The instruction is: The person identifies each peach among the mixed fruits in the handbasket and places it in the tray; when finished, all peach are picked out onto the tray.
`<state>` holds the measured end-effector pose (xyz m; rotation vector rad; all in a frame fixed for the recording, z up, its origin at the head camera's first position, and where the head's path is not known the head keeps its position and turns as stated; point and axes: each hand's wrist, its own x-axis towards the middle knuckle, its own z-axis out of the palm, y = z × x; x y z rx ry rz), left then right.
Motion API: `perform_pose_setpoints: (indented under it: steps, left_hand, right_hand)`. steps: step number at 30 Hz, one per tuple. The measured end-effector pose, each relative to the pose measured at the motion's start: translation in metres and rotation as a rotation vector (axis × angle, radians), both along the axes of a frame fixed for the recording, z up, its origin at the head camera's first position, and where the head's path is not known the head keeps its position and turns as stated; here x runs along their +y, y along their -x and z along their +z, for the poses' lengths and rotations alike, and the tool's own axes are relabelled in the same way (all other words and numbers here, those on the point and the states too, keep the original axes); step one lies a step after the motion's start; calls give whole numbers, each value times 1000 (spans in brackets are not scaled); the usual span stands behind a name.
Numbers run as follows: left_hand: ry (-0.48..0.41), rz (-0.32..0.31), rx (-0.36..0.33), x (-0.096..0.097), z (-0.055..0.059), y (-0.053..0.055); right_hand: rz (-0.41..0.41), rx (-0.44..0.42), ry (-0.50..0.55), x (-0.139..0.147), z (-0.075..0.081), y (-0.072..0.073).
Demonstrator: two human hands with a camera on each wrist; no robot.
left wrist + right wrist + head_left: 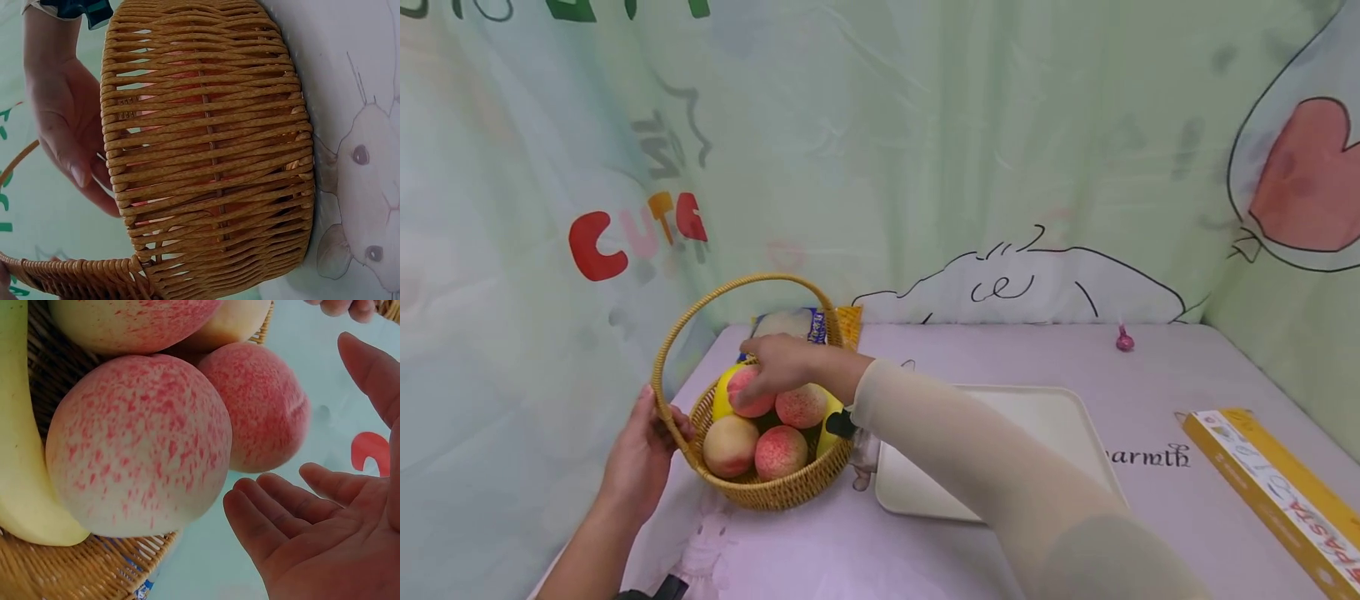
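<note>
A wicker basket (790,490) of peaches (781,452) sits at the left of a pale, printed table (820,550), a banana (19,456) lying among the fruit. A person's left hand (636,458) has its grip curled round the basket's handle (760,277) near its base, while the right hand (782,362) reaches over the peaches, fingers extended, thumb spread wide, its grip holding nothing. Just beside the basket lies a cream tray (917,479), partly covered by the right sleeve (955,433); a yellow pasta box (1270,492) rests at far right, before a pale green curtain (895,150).
</note>
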<state>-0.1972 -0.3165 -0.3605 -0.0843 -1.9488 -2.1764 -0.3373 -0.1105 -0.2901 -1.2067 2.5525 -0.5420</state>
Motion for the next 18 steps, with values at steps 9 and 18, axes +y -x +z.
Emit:
perform_pose_setpoints:
  steps: [9,18]
  left_hand:
    - [20,15,-11,1,0,0]
    - [52,43,-63,0,3,-1]
  right_hand:
    - [10,46,-50,-15,-5,-2]
    - [-9,73,-126,-25,-6,-3]
